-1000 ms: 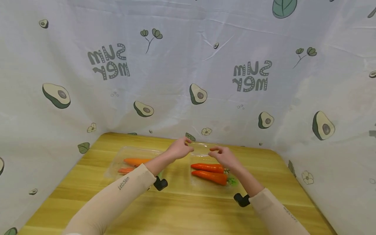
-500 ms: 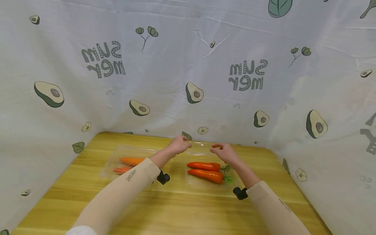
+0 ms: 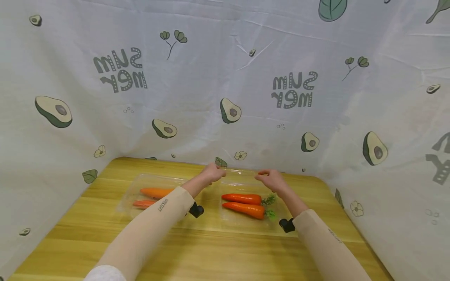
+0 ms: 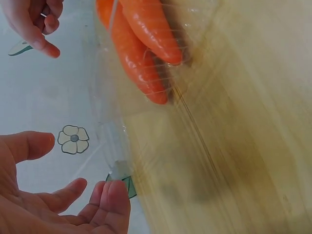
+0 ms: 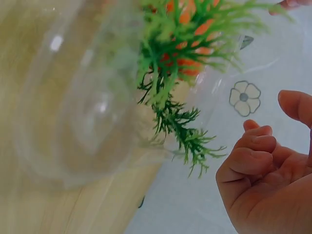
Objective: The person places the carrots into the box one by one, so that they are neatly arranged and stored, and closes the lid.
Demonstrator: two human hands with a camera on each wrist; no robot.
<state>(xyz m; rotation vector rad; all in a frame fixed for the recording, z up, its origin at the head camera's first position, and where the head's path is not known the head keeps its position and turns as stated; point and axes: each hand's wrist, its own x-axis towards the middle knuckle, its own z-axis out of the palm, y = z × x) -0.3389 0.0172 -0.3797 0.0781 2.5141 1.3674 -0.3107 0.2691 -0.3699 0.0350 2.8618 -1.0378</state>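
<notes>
A clear plastic box [image 3: 240, 182] with its see-through lid raised at the back stands right of centre. Two orange carrots [image 3: 242, 199] with green leafy tops [image 5: 168, 53] lie side by side in it. My left hand [image 3: 212, 174] is at the lid's left end; the left wrist view shows its thumb and fingers apart with nothing between them. At the right end is my right hand [image 3: 272, 181]. Its fingers are loosely bent and its thumb is away from them, holding nothing in the right wrist view.
A second clear plastic box [image 3: 142, 177] with orange carrots [image 3: 156, 192] stands at the left, partly hidden by my left sleeve. Behind the wooden table [image 3: 211, 253] hangs a white printed curtain [image 3: 197, 78]. Black wrist cameras [image 3: 197, 210] sit under both forearms.
Both hands have drawn slightly outward, apart from each other, along the lid's ends. The head view has shifted a little to the right. The carrots lie as before.
</notes>
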